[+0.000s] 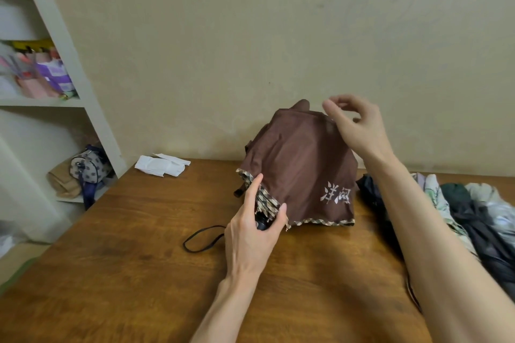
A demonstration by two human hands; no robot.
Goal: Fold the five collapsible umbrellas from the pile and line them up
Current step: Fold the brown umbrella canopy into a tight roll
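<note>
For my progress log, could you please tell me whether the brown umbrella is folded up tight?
Not yet: the brown umbrella is collapsed, but its canopy hangs loose and unwrapped, with the left hand gripping its handle.

Beige wall [223,36], white shelving [69,64], wooden table [125,273]

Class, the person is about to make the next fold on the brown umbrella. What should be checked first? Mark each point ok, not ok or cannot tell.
1. Grip at the handle end: ok, the left hand holds the brown umbrella there.
2. Second hold on the canopy: not ok, the right hand is by the top, fingers loosely curled, pinching nothing.
3. Panels gathered flat: not ok, the fabric billows loose.
4. The wrist strap free of the folds: ok, it lies on the table.
5. Shaft fully collapsed: cannot tell, fabric hides it.
</note>
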